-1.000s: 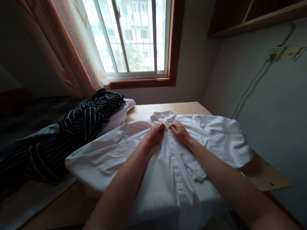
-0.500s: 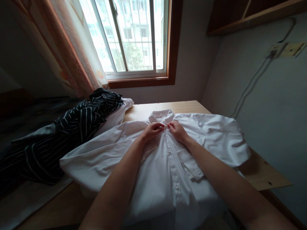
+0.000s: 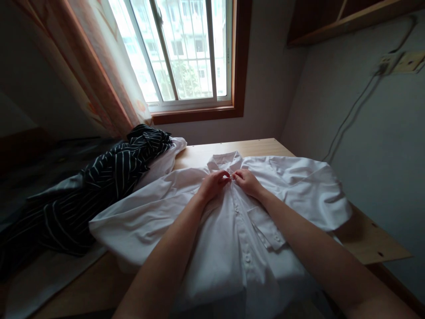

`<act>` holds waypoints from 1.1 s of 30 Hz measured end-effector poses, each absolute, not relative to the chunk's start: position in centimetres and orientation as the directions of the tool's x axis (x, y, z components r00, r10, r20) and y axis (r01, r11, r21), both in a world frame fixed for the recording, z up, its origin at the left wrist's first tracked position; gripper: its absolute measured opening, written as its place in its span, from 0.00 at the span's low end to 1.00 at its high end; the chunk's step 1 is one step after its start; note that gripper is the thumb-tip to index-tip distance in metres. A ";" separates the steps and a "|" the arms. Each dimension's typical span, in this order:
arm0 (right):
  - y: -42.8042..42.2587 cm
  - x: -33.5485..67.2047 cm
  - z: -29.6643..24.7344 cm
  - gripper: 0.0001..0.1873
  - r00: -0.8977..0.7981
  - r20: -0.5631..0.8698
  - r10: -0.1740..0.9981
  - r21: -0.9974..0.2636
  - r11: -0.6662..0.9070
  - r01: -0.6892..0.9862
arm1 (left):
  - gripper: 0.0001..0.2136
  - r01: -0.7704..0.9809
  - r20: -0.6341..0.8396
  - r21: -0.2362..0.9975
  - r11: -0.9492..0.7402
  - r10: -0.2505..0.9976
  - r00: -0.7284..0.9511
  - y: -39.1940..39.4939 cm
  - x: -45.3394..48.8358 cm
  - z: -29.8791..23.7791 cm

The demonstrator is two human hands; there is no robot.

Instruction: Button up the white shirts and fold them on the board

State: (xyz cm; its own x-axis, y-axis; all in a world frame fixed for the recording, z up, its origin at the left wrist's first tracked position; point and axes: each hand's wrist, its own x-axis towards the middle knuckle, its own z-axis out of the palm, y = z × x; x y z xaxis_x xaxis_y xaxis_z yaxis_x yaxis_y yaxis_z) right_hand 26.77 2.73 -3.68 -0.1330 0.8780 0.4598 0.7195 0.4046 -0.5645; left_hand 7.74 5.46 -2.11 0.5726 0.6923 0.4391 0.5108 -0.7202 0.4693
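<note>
A white button-up shirt lies front side up across a wooden table, its collar pointing toward the window. Just below the collar, my left hand pinches the front placket from the left. My right hand pinches the same spot from the right, with the fingertips of both hands almost meeting. Any button between them is hidden by the fingers. Further down, several white buttons show along the placket. One cuff is folded over the shirt's front, beneath my right forearm.
Left of the shirt, a black striped garment is heaped over another white cloth. The light wooden table ends near the window wall. At right, a cable hangs from a wall socket below a shelf.
The view has shifted slightly, so the shirt and table appear a little further right. Both hands keep pinching the placket below the collar, with only small finger movement.
</note>
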 end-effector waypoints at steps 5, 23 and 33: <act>2.4 26.6 -3.5 0.14 -0.185 0.443 0.877 -0.474 0.404 0.782 | 0.05 0.565 0.475 0.228 -0.793 0.597 0.646 4.6 7.7 -1.5; 1.9 26.4 -3.2 0.15 -0.185 0.397 0.899 -0.443 0.365 0.819 | 0.07 0.568 0.471 0.145 -0.810 0.561 0.681 4.5 7.9 -1.3; 1.6 25.8 -3.1 0.15 -0.084 0.334 0.939 -0.456 0.238 0.858 | 0.08 0.696 0.372 0.041 -0.717 0.658 0.655 3.3 8.0 -0.2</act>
State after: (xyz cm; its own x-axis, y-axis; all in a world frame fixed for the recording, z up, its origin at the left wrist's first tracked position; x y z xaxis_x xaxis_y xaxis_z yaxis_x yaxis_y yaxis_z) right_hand 25.75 1.56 -3.06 -0.0836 0.9389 0.3340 0.8575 0.2385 -0.4558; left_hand 7.99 3.26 -0.16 0.6551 0.6578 0.3716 0.6962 -0.7167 0.0413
